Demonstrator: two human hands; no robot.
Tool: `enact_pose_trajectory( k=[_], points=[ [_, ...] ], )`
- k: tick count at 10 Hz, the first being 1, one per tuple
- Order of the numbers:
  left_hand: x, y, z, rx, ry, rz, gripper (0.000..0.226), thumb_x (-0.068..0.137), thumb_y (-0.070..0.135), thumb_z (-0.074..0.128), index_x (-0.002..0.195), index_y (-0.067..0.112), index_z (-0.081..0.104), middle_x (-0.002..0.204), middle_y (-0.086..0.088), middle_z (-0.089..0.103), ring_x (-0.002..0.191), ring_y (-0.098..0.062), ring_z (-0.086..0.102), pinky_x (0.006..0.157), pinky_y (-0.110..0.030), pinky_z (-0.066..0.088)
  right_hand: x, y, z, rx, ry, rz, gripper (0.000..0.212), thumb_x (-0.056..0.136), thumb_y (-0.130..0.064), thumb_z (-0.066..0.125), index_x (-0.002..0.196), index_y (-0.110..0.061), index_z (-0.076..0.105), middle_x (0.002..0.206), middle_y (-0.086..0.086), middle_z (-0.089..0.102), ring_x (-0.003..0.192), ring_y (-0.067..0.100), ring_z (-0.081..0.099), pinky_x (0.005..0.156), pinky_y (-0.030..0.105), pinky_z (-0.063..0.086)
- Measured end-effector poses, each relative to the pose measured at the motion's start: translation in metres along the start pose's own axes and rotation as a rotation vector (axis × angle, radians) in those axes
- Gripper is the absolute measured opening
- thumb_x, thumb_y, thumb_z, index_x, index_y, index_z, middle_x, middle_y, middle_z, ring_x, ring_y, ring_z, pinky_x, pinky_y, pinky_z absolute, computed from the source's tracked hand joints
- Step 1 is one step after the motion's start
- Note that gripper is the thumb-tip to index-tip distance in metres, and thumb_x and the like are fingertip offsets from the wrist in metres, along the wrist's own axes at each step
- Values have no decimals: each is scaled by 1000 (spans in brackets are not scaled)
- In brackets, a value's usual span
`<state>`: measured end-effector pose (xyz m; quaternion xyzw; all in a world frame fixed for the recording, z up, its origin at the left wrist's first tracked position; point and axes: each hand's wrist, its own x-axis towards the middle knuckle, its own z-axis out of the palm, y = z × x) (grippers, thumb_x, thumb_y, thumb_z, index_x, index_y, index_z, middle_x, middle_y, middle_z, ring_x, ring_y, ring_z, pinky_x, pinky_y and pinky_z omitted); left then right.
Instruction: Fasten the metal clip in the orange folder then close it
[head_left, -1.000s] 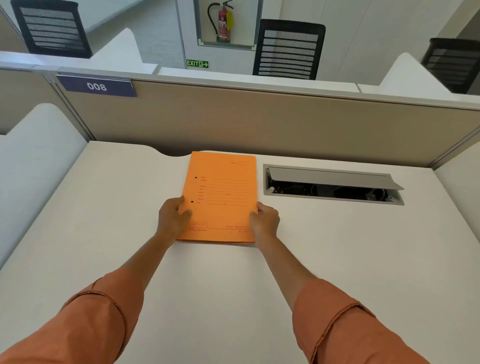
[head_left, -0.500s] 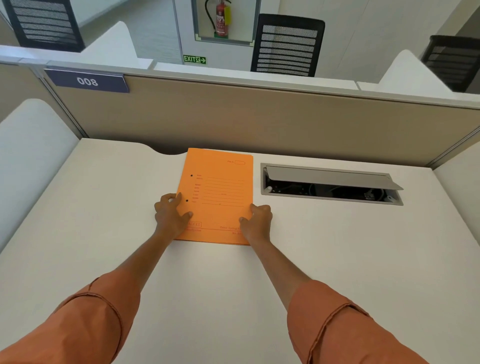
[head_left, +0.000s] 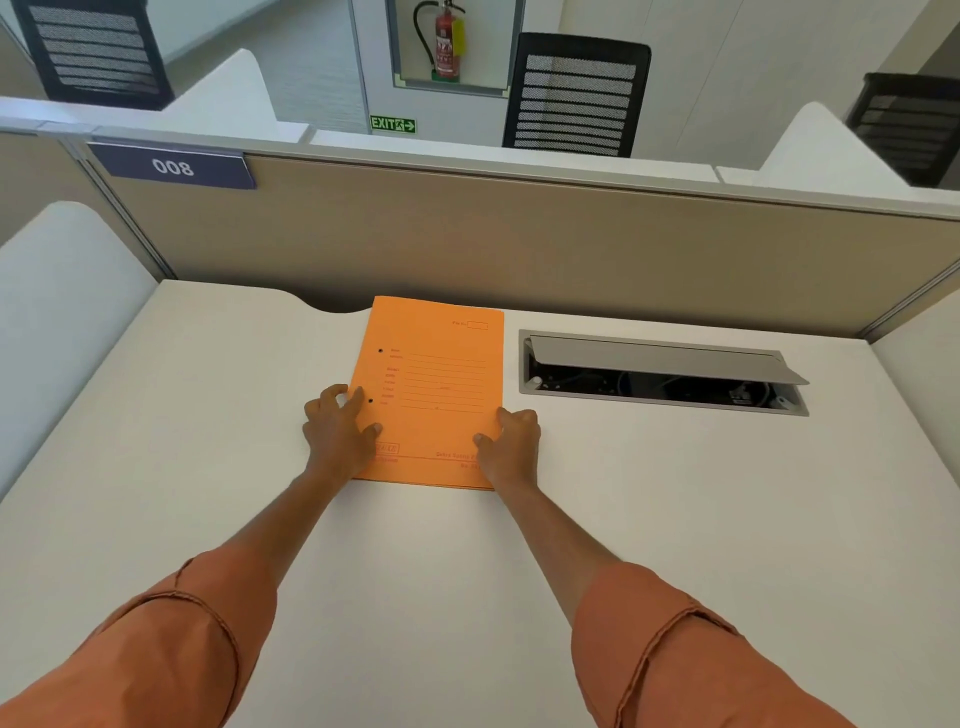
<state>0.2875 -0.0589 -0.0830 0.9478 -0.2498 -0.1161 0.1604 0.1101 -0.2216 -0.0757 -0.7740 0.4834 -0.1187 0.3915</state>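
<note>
Left hand: fingers spread and laid flat across the spine edge of the orange folder, thumb on the cover near the lower punched hole; pressing down, gripping nothing; right hand: fingers curled loosely at the folder's free right edge, thumb resting on the cover, palm on the surface just beside it; cannot tell whether any fingertip has got under the cover

Folder lies shut and flat, front cover up, printed form lines facing the person, two small dark holes along the left margin; metal clip not visible, presumably inside

Judgement: either the opening step is in hand, or the clip is already fastened and this is the final press shut; the frame does not settle it; if opening, next move calls for the right fingers to lift the free edge and swing the cover leftward while the left hand clears off the spine side

Edges and room: folder's far edge sits close to the beige partition and a curved cutout; open cable tray near on the right, lid raised, apart from the folder; broad bare surface to the left, enough for the cover to fall open; near side open as well, sleeves low over it
</note>
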Motion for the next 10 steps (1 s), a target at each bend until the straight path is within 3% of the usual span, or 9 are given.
enact_pose_trajectory(
  k=[2, 3, 4, 5, 7, 10],
  points=[
    [-8, 3, 2, 137, 25, 86, 57, 98, 31, 64, 147, 9, 47, 154, -20, 43, 138, -43, 39, 107, -58, 43, -3, 9, -6, 59, -16, -69, 42, 92, -15, 77, 130, -5, 60, 116, 3, 43, 118, 22, 47, 95, 25, 39],
    [-12, 7, 3, 108, 85, 108, 63, 98, 35, 63, 146, 2, 41, 155, -23, 42, 143, -44, 37, 115, -59, 37, -7, 16, -14, 96, -1, -103, 52, 95, -23, 73, 140, -3, 55, 121, 4, 47, 121, 20, 46, 100, 28, 42],
    [-26, 8, 9, 102, 141, 162, 74, 103, 43, 48, 156, -4, 28, 165, -27, 27, 154, -47, 20, 124, -61, 13, -11, 30, -25, -8, 50, -148, 52, 102, -31, 60, 146, -4, 51, 137, 8, 52, 132, 25, 45, 112, 42, 43],
    [-45, 12, 17, 89, 185, 244, 79, 104, 49, 30, 162, -1, 11, 171, -23, 9, 159, -42, 5, 125, -60, 4, -16, 46, -47, -193, 95, -232, 53, 108, -34, 45, 151, -4, 44, 157, 11, 45, 146, 29, 39, 120, 44, 37],
    [-78, 48, 11, 49, 245, 341, 78, 106, 47, 25, 163, 3, -5, 173, -15, -9, 160, -31, -9, 128, -57, 6, -14, 66, -111, -423, 153, -450, 68, 108, -45, 28, 164, -9, 13, 174, 7, 8, 161, 22, 5, 131, 41, 10],
    [-94, 121, -55, -5, 348, 427, 76, 106, 46, 19, 163, 3, -8, 172, -14, -18, 159, -29, -16, 129, -56, 5, -18, 30, -224, -455, 286, -563, 72, 106, -45, 21, 164, -7, 0, 174, 7, -6, 161, 19, -8, 131, 44, 11]
  ],
)
